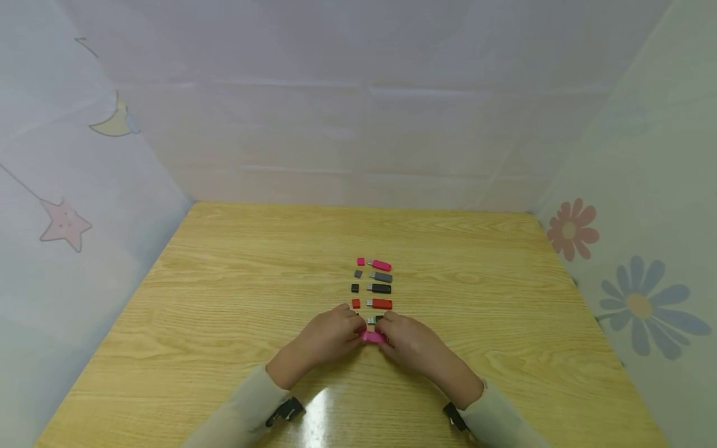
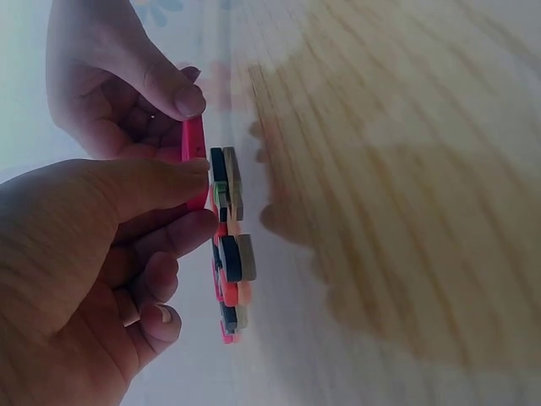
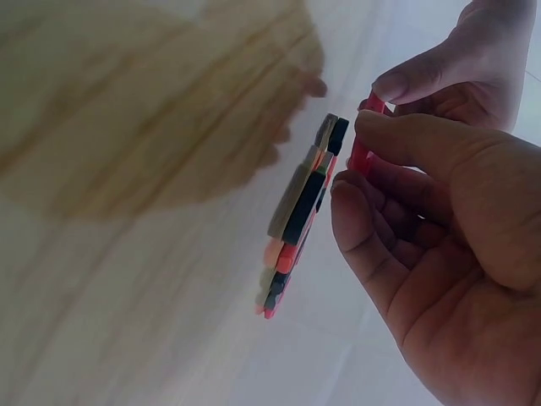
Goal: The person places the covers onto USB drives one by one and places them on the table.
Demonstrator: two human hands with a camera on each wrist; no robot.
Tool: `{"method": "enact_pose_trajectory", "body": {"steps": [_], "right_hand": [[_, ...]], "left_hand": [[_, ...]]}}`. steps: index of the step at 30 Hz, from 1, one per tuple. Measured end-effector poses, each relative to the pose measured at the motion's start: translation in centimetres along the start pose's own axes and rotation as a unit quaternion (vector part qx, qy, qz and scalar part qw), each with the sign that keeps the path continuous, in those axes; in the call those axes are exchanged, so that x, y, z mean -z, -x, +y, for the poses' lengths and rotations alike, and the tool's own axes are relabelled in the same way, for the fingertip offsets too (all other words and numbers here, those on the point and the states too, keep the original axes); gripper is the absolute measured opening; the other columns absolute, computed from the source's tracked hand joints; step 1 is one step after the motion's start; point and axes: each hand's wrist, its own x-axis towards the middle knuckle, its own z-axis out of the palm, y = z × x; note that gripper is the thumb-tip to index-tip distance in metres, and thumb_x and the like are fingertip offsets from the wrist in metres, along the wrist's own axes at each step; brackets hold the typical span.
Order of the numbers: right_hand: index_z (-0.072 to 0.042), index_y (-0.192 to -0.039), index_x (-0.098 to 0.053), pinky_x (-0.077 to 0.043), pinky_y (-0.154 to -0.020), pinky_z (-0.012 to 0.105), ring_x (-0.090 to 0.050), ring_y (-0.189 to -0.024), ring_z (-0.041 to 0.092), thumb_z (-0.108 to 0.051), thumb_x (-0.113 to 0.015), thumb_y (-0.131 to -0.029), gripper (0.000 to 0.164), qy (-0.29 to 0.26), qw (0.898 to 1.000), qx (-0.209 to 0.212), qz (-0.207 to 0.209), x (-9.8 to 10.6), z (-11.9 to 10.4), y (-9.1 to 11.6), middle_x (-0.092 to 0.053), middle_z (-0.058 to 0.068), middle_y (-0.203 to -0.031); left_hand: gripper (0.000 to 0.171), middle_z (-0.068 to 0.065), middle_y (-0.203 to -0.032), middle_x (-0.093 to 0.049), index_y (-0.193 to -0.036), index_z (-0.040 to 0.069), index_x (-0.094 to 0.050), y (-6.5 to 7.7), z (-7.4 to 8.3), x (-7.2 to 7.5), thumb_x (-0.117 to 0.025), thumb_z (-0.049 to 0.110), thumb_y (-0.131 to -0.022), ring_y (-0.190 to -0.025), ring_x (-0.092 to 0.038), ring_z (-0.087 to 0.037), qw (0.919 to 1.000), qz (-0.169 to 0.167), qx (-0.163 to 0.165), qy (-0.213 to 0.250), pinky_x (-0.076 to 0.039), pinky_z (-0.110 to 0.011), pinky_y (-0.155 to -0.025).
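Both hands hold one pink USB stick [image 1: 373,336] just above the table, near the close end of a row of USB sticks. My left hand [image 1: 330,333] pinches its left end between thumb and fingers. Its right end is pinched by my right hand [image 1: 414,342]. In the left wrist view the pink body [image 2: 194,139] spans the gap between both thumbs; whether its cap is fully on is hidden by the fingers. Right beyond the hands lies a dark USB stick [image 1: 371,320] with its metal plug bare, partly covered by the right hand.
Farther along lie uncapped sticks: red [image 1: 383,304], black [image 1: 381,289], grey [image 1: 382,277] and pink [image 1: 381,266]. To their left sit loose caps: red [image 1: 356,303], black [image 1: 355,288], grey [image 1: 358,274] and pink [image 1: 361,262]. Patterned cloth walls surround the wooden table [image 1: 224,280].
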Motion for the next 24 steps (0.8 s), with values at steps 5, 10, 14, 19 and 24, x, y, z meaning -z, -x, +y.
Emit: {"method": "enact_pose_trajectory", "body": {"steps": [5, 10, 14, 19, 24], "right_hand": [[-0.012, -0.092, -0.069, -0.048, -0.063, 0.027, -0.05, -0.07, 0.007, -0.019, -0.075, -0.092, 0.009, -0.001, 1.0, -0.002, -0.006, -0.07, 0.02, -0.06, -0.059, -0.005, -0.086], [-0.011, -0.093, -0.07, -0.047, -0.063, 0.026, -0.049, -0.07, 0.007, -0.019, -0.075, -0.093, 0.01, -0.007, 1.0, -0.006, -0.014, -0.16, 0.02, -0.12, -0.058, -0.005, -0.086], [-0.011, -0.094, -0.07, -0.047, -0.063, 0.025, -0.049, -0.07, 0.007, -0.019, -0.075, -0.093, 0.009, -0.011, 1.0, -0.008, -0.017, -0.21, 0.02, -0.14, -0.058, -0.005, -0.086], [-0.01, -0.094, -0.069, -0.046, -0.062, 0.025, -0.048, -0.069, 0.007, -0.017, -0.075, -0.093, 0.009, -0.01, 1.0, -0.005, -0.018, -0.21, -0.03, -0.11, -0.057, -0.005, -0.086], [-0.01, -0.093, -0.069, -0.045, -0.062, 0.025, -0.048, -0.069, 0.008, -0.017, -0.075, -0.093, 0.009, -0.01, 1.0, -0.005, -0.022, -0.16, -0.12, -0.07, -0.056, -0.005, -0.086]], "left_hand": [[0.009, 0.008, -0.084, -0.069, -0.091, 0.016, -0.074, -0.11, 0.06, 0.07, -0.071, 0.023, -0.095, -0.079, -0.056, -0.009, 1.0, -0.007, 0.001, -0.001, -0.05, -0.024, -0.075], [0.009, 0.008, -0.083, -0.068, -0.089, 0.016, -0.073, -0.14, 0.15, 0.06, -0.072, 0.023, -0.095, -0.079, -0.057, -0.009, 0.9999, -0.012, 0.004, -0.003, -0.052, -0.028, -0.087], [0.01, 0.008, -0.083, -0.068, -0.089, 0.016, -0.074, -0.09, 0.23, 0.02, -0.072, 0.024, -0.094, -0.078, -0.055, -0.009, 0.9999, -0.011, 0.008, -0.001, -0.052, -0.025, -0.079], [0.009, 0.008, -0.082, -0.067, -0.087, 0.016, -0.074, -0.07, 0.31, 0.04, -0.074, 0.023, -0.093, -0.075, -0.051, -0.009, 0.9999, -0.009, 0.009, 0.001, -0.046, -0.021, -0.065], [0.01, 0.007, -0.082, -0.067, -0.088, 0.016, -0.074, -0.08, 0.27, -0.04, -0.076, 0.026, -0.092, -0.076, -0.051, -0.01, 0.9999, -0.014, 0.009, -0.004, -0.046, -0.022, -0.066]]}}
